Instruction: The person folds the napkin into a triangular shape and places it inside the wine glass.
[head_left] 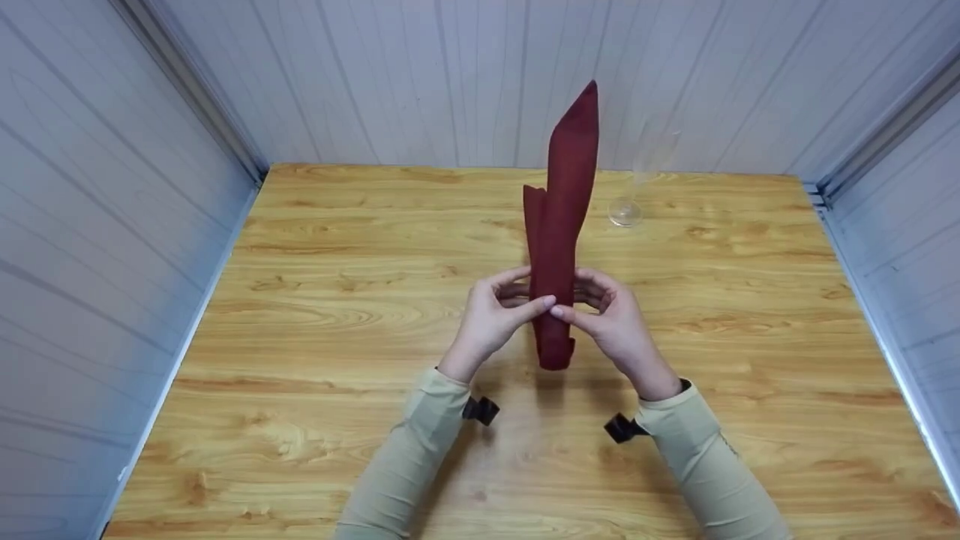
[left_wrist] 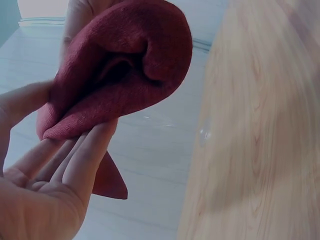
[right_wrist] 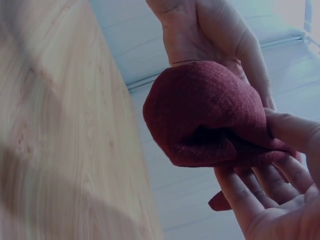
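Observation:
A dark red cloth napkin, rolled into a tall bundle, stands between both hands above the table. Its pointed tip rises high, and a shorter flap sticks up on the left. My left hand grips the left side of the lower part, thumb in front and fingers behind. From the right, my right hand holds it the same way, the two thumb tips nearly meeting on the front. Seen from below in the left wrist view, the napkin's rolled end shows layers around a dark hollow.
A clear stemmed glass stands at the back right of the wooden table, its tall bowl faint against the wall. White panelled walls enclose the table at the back and both sides.

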